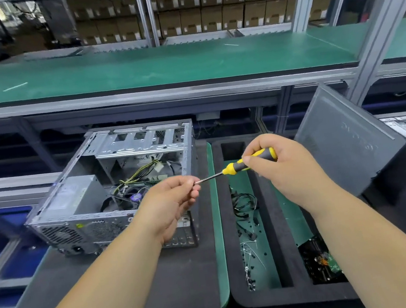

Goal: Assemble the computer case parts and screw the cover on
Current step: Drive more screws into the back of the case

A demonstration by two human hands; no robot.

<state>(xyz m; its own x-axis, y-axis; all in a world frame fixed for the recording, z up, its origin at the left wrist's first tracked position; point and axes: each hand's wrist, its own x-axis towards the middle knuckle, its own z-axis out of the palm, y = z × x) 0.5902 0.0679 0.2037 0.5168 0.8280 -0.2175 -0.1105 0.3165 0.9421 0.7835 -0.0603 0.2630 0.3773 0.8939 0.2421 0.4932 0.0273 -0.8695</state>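
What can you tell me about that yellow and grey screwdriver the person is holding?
The screwdriver has a chunky yellow and dark grey handle, plastic or rubber by its look, and a thin bare metal shaft. It is held in the air, nearly level, with the tip pointing left. The right hand grips the handle; the left hand pinches the tip end of the shaft, hiding the tip. It touches nothing else.
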